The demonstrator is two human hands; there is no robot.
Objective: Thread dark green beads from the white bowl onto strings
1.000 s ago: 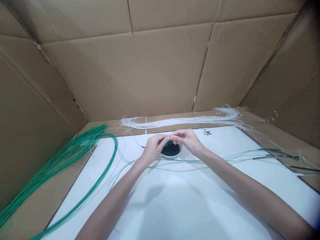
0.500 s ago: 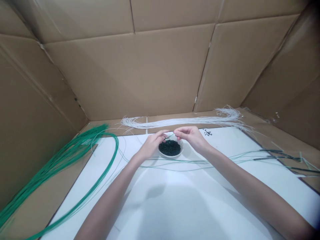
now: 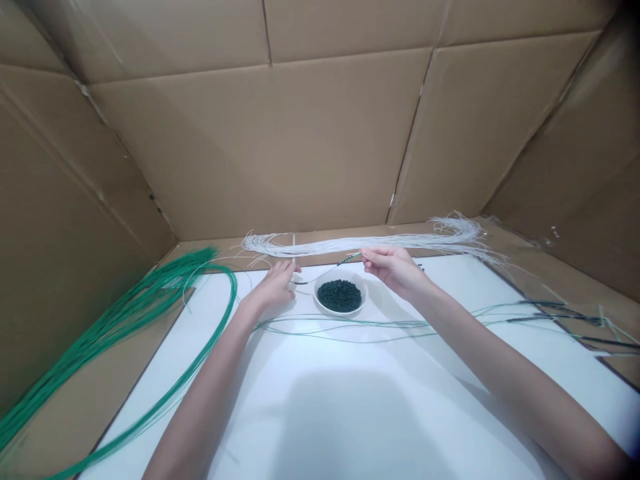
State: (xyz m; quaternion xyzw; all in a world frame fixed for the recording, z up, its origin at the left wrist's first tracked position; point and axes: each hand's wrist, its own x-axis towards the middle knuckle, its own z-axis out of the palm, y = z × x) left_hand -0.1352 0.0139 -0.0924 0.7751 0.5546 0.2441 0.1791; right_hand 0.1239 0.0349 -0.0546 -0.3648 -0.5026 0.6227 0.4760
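A white bowl (image 3: 365, 293) of small dark green beads (image 3: 340, 295) stands on the white board. Right of and above it, my right hand (image 3: 395, 268) pinches the end of a thin strand (image 3: 327, 271) with dark beads on it. The strand slants down leftward over the bowl's far rim. At its lower end, left of the bowl, is my left hand (image 3: 276, 285), its fingers bent near another dark beaded stretch. Whether the left fingers grip the strand is not clear.
A bundle of green strands (image 3: 125, 320) curves along the left side. White strands (image 3: 350, 245) lie across the back by the cardboard wall (image 3: 345, 133). Thin green strands run in front of the bowl toward dark beaded ends (image 3: 565, 313) at the right.
My left hand has moved left, away from the bowl, and my right hand slightly right and up. The beaded strand now stretches between them, and the bowl is uncovered.
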